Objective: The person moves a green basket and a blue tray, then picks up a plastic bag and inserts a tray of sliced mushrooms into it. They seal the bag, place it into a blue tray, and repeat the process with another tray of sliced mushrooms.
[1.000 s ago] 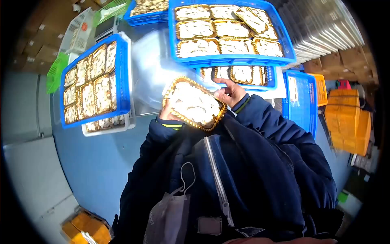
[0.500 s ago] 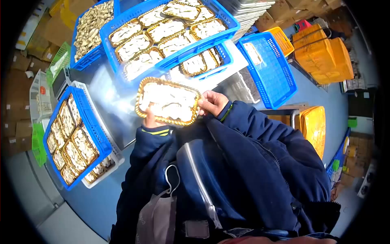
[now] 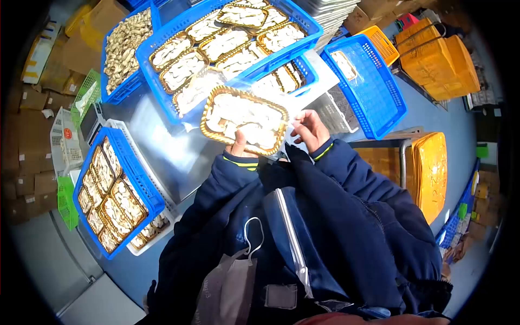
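In front of my chest is a gold-rimmed tray (image 3: 246, 116) of pale slices that look like mushroom. My left hand (image 3: 239, 146) grips its near edge, with the thumb over the rim and the other fingers hidden underneath. At the tray's right end, my right hand (image 3: 312, 130) has its fingers bent together on clear plastic film (image 3: 291, 118), which shows faintly around that end. Just beyond the tray stands a large blue crate (image 3: 154, 81) holding several similar filled trays, one lying on top of the others.
A blue crate of whole mushrooms (image 3: 129, 51) stands at the back left. Another blue crate (image 3: 143, 181) with filled trays is at left, on a white crate. On the right are a blue basket (image 3: 374, 92) with one white pack, an orange basket (image 3: 382, 43) and wrapped orange bundles (image 3: 430, 173).
My right hand has come off the tray's right edge and now sits slightly apart, holding the film. My left hand still holds the tray. The whole view has shifted a little.
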A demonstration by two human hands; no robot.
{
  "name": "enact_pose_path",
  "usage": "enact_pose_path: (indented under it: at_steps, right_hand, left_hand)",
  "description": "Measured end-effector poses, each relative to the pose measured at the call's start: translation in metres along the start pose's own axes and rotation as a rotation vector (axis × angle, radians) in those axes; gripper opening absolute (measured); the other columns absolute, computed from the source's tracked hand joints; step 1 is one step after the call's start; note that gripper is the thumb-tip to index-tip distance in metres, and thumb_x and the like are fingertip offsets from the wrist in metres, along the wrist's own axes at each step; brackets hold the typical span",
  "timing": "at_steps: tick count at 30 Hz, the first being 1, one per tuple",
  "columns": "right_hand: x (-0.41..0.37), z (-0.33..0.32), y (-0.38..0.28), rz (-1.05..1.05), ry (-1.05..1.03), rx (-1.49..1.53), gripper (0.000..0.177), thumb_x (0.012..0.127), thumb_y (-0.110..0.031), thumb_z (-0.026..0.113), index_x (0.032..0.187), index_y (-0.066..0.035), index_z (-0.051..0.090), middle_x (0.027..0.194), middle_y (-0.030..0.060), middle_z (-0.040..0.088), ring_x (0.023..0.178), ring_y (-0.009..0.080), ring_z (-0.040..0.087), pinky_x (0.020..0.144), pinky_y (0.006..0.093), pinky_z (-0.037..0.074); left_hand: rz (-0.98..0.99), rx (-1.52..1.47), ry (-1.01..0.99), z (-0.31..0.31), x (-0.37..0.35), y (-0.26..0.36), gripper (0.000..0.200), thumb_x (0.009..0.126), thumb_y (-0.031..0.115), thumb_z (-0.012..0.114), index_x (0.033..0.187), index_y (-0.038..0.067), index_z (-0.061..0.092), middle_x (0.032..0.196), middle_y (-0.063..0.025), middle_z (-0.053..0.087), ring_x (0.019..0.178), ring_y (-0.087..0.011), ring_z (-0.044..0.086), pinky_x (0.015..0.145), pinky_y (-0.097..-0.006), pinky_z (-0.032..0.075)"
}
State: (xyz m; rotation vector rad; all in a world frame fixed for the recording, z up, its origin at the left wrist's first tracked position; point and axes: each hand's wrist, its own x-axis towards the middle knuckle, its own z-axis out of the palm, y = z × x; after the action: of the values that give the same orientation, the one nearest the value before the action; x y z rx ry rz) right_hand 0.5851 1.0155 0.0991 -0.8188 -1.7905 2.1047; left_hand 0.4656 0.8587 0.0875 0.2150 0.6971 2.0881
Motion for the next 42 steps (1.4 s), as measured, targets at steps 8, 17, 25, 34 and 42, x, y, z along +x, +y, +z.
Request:
enact_pose_path:
  at_steps: [8,17,25,34,42]
  right_hand:
    - [0.008,0.001,0.016,-0.224,0.015,-0.091,0.018,0.087,-0.019,0.055,0.091,-0.002,0.053,0.079,0.0036,0.047,0.067,0.0090,0.051,0.058,0.0223,0.043]
    - [0.003,-0.026,-0.002,-0.062,0.021,-0.020,0.011,0.089,-0.011,0.044,0.081,-0.004,0.040,0.108,0.0131,0.051,0.083,0.0146,0.056,0.072,0.0312,0.052]
    - [-0.012,-0.036,-0.012,-0.018,0.132,0.092,0.012,0.088,-0.014,0.051,0.087,-0.006,0.042,0.109,0.0133,0.054,0.092,0.0180,0.057,0.071,0.0291,0.051]
    - [-0.009,-0.059,0.013,-0.098,0.213,0.148,0.015,0.084,-0.009,0.057,0.078,-0.006,0.043,0.086,0.0086,0.057,0.071,0.0117,0.055,0.067,0.0270,0.049]
    - [0.019,-0.147,0.011,0.003,0.434,-0.087,0.024,0.081,-0.018,0.063,0.090,-0.007,0.044,0.069,0.0000,0.050,0.058,0.0093,0.051,0.054,0.0232,0.047]
  left_hand:
    - [-0.128,-0.082,-0.052,-0.002,0.013,-0.008,0.073,0.081,0.047,0.053,0.131,0.001,0.025,0.129,-0.0157,0.037,0.118,-0.0292,0.040,0.098,-0.0429,0.034]
    - [-0.116,-0.258,-0.224,-0.013,0.030,-0.017,0.074,0.081,0.042,0.057,0.133,0.003,0.022,0.132,-0.0150,0.034,0.121,-0.0324,0.036,0.097,-0.0489,0.034]
    - [-0.237,-0.184,-0.217,-0.017,0.049,-0.026,0.071,0.082,0.042,0.056,0.133,0.004,0.024,0.131,-0.0161,0.036,0.118,-0.0327,0.040,0.095,-0.0472,0.035]
    - [-0.321,-0.177,-0.320,-0.002,0.075,-0.046,0.067,0.083,0.039,0.055,0.131,0.001,0.027,0.128,-0.0170,0.040,0.116,-0.0319,0.042,0.095,-0.0450,0.037]
    - [-0.387,-0.200,-0.219,0.011,0.117,-0.061,0.061,0.086,0.034,0.052,0.131,0.001,0.026,0.130,-0.0164,0.038,0.118,-0.0326,0.039,0.098,-0.0481,0.032]
